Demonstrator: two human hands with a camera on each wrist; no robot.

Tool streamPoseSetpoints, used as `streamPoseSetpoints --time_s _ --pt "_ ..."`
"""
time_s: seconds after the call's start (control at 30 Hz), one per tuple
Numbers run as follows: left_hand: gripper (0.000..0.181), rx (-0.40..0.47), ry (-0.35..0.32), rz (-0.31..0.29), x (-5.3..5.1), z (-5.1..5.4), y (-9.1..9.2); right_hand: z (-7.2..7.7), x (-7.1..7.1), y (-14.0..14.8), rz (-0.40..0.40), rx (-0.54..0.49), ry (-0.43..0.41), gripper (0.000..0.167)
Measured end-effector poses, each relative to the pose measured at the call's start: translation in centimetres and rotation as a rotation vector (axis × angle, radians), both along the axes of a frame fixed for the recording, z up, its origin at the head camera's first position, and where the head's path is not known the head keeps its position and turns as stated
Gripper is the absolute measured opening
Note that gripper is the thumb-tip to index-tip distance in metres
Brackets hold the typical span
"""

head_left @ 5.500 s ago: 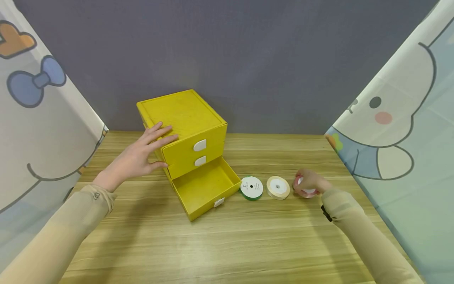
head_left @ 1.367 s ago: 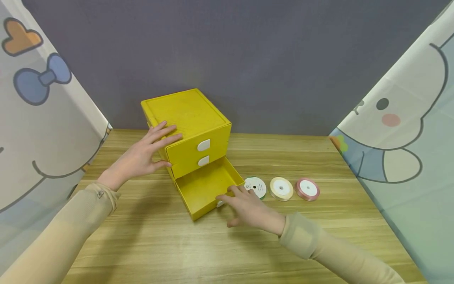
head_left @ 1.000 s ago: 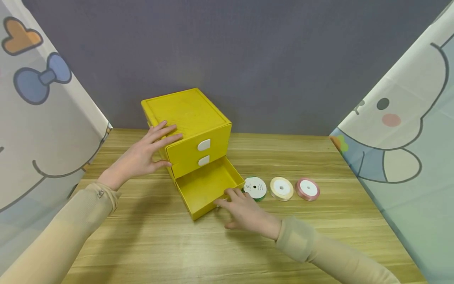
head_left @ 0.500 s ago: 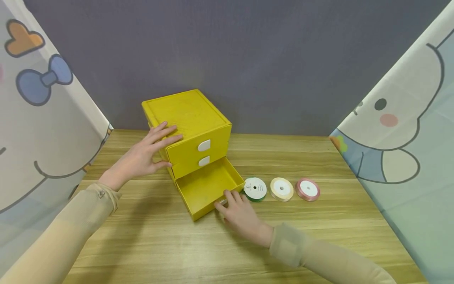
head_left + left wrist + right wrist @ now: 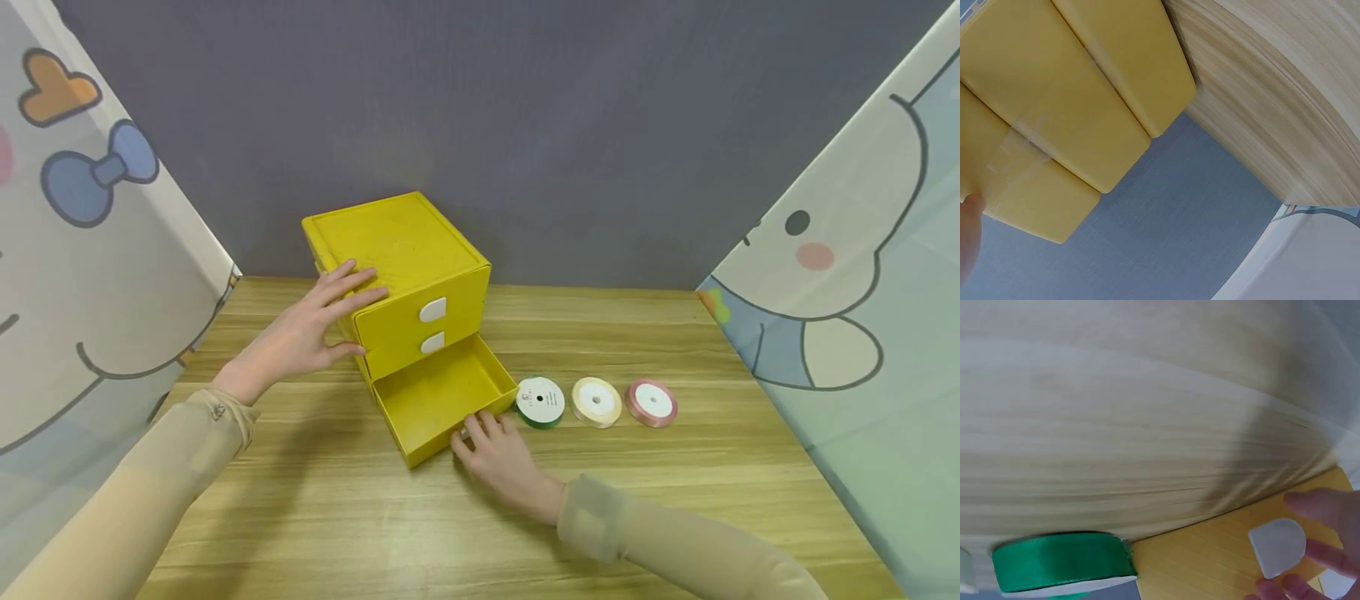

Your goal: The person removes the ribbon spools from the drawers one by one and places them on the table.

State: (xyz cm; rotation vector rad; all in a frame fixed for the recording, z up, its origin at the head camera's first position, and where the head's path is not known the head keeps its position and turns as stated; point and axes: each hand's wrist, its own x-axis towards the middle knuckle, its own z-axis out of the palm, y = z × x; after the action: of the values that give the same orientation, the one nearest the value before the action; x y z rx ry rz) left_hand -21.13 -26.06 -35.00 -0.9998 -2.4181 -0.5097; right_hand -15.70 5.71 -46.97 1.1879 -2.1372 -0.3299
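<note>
A yellow drawer cabinet [image 5: 397, 242] stands toward the back, its bottom drawer [image 5: 435, 400] pulled out with nothing visible inside. My left hand [image 5: 296, 337] rests on the cabinet's left front corner, fingers spread over the top and thumb at the front edge. My right hand [image 5: 506, 467] is at the drawer front. In the right wrist view, its fingers lie around the white handle [image 5: 1279, 547], and one fingertip seems to touch the edge. A green ribbon spool [image 5: 551, 404] lies beside the drawer's front corner.
To the right of the green spool, a cream ribbon spool [image 5: 600, 393] and a pink ribbon spool [image 5: 654, 396] lie flat in a row. A grey wall [image 5: 585, 167] rises behind the wooden table [image 5: 405, 533], with patterned cloths on both sides.
Since the earliest frame my right hand has left the pink spool and come leftward to the drawer handle. It has lately settled closer to the drawer front. The left hand and drawer have stayed put.
</note>
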Motion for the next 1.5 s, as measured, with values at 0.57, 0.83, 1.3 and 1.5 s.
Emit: streamPoseSetpoints --time_s 0.57,0.83,1.3,1.5 --pt "0.093 -0.001 0.007 0.001 0.0 -0.1 0.0 -1.0 -1.6 -0.9 0.091 -0.027 0.161 0.042" --pt "0.092 0.0 0.0 0.003 0.0 -0.1 0.0 -1.3 -2.1 -1.2 0.098 -0.038 0.208 0.045" --pt "0.092 -0.004 -0.006 0.011 0.0 0.1 0.1 -1.1 -3.0 -1.9 0.071 -0.045 0.194 0.041" --pt "0.093 -0.005 -0.027 0.016 0.0 0.1 0.1 -1.1 -3.4 -2.3 0.056 -0.019 0.178 0.039"
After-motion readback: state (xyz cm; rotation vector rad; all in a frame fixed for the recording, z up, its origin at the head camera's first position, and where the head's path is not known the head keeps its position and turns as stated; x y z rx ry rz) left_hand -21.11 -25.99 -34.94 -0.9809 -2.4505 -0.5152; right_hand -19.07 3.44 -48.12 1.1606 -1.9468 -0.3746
